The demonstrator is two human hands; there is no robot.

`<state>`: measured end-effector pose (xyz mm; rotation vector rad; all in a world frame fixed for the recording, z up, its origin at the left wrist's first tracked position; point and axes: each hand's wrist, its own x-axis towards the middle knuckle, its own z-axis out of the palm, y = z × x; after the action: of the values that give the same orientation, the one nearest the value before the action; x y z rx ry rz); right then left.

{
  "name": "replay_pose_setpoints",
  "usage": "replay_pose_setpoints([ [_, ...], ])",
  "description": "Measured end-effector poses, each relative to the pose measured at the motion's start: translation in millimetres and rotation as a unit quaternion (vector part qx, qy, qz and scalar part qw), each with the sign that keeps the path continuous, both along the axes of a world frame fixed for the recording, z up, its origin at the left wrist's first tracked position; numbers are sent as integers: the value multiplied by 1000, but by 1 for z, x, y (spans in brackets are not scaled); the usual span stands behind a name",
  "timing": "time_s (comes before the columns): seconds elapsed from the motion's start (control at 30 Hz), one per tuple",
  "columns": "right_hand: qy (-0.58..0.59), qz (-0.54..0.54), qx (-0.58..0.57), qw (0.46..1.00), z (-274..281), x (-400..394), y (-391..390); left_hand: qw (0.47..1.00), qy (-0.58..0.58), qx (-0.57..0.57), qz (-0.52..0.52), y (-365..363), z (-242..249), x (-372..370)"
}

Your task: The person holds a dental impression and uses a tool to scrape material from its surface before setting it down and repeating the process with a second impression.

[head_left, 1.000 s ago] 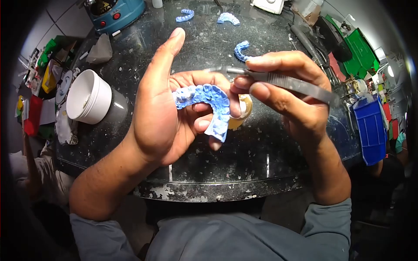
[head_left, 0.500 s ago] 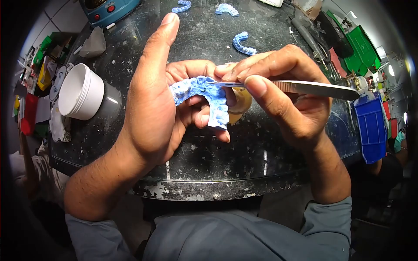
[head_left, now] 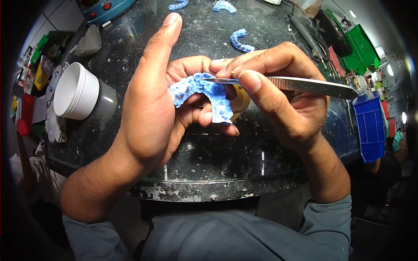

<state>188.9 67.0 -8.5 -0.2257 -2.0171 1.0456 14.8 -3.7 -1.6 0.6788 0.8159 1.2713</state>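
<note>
My left hand [head_left: 152, 100] holds a blue horseshoe-shaped dental cast [head_left: 220, 102] with tooth shapes along its edge. The thumb points up, and the fingers curl behind and under the arch. Pinched in my right hand [head_left: 287, 93] is a metal scalpel [head_left: 300, 84] with a ridged grip, its narrow blade lying against the front teeth of the cast. Right fingertips rest close to the left fingers. Behind the cast, a yellowish rounded object [head_left: 240, 102] shows only in part, and its kind is hidden.
More blue dental arches [head_left: 241, 41] lie on the dark worn bench [head_left: 209, 152] at the back. A white tub [head_left: 76, 93] stands at left, near a blue machine [head_left: 102, 11]. On the right are a grey handpiece [head_left: 305, 32], a green bin [head_left: 359, 50] and a blue bin [head_left: 369, 126].
The blue cast has tilted in my left hand, its free end shifting slightly right and up. The scalpel tip has slid a little left along the front teeth.
</note>
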Motion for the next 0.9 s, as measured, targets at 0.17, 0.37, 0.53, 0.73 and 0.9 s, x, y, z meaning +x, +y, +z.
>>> replay_pose_setpoints([
  [0.17,9,-4,-24,1000,0,-1,-2,1000,15,-4,13,0,-1,0],
  [0.37,5,-4,-72,997,2,-2,-7,1000,21,20,4,0,-1,1],
  [0.53,34,27,-120,992,1,-6,-12,1000,-5,21,18,-1,-3,4],
  [0.73,49,31,-73,996,-1,-2,-4,997,-17,-28,72,-5,15,12],
  [0.9,62,-8,76,995,2,0,0,1000,-6,-10,27,-6,14,5],
])
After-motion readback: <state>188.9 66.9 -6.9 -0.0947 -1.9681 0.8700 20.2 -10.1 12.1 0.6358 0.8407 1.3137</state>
